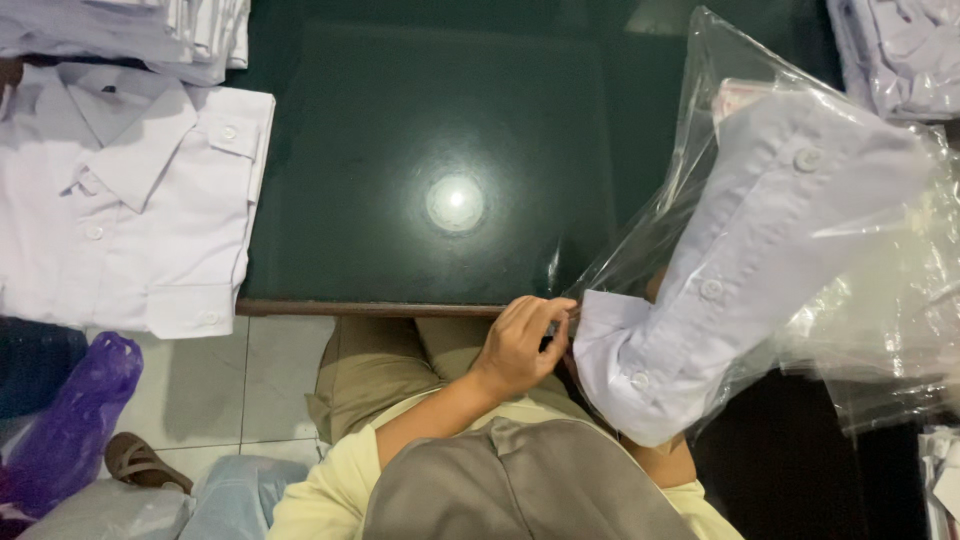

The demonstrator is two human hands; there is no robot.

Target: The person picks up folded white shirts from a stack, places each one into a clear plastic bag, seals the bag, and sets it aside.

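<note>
Sliding a folded white cotton shirt into a clear plastic bag, about halfway; left hand is pinching the bag's edge at 6 o'clock; right hand is hiding.

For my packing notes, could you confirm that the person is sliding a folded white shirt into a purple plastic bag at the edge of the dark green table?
Not quite: the bag around the folded white shirt is clear, not purple. The head view shows the left hand pinching its opening at the edge of the dark green table. The purple bag lies on the floor.
</note>
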